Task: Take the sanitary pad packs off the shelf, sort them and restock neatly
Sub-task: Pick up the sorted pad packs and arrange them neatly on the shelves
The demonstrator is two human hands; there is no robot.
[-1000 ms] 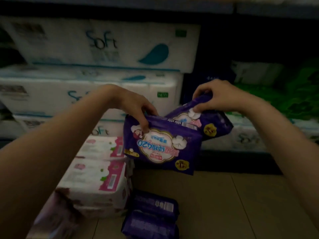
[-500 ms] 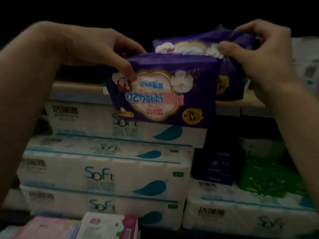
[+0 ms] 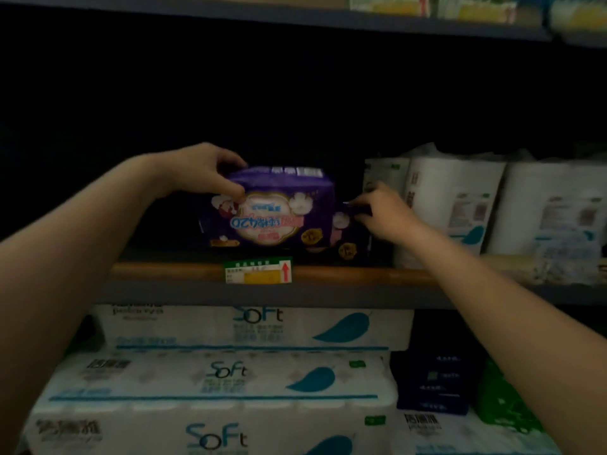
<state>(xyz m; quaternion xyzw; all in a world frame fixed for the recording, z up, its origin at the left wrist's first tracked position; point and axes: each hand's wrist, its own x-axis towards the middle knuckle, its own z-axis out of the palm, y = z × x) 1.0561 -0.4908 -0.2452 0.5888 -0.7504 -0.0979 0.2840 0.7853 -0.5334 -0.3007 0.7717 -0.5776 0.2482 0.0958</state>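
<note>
A purple sanitary pad pack (image 3: 276,218) stands upside down on the wooden-edged shelf (image 3: 361,274). My left hand (image 3: 210,172) grips its top left corner, thumb on the front face. A second purple pack (image 3: 348,238) sits just behind and to the right of it, mostly hidden. My right hand (image 3: 381,211) pinches that second pack's upper edge. The shelf space behind the packs is dark.
White toilet-roll packs (image 3: 456,205) stand on the same shelf right of my right hand. A price tag (image 3: 259,270) with a red arrow clips to the shelf edge. Below lie stacked "Soft" tissue packs (image 3: 230,376), dark blue boxes (image 3: 433,385) and a green pack (image 3: 505,405).
Both hands have carried the two purple packs up from near the floor and set them onto the shelf. The view has risen with them.
</note>
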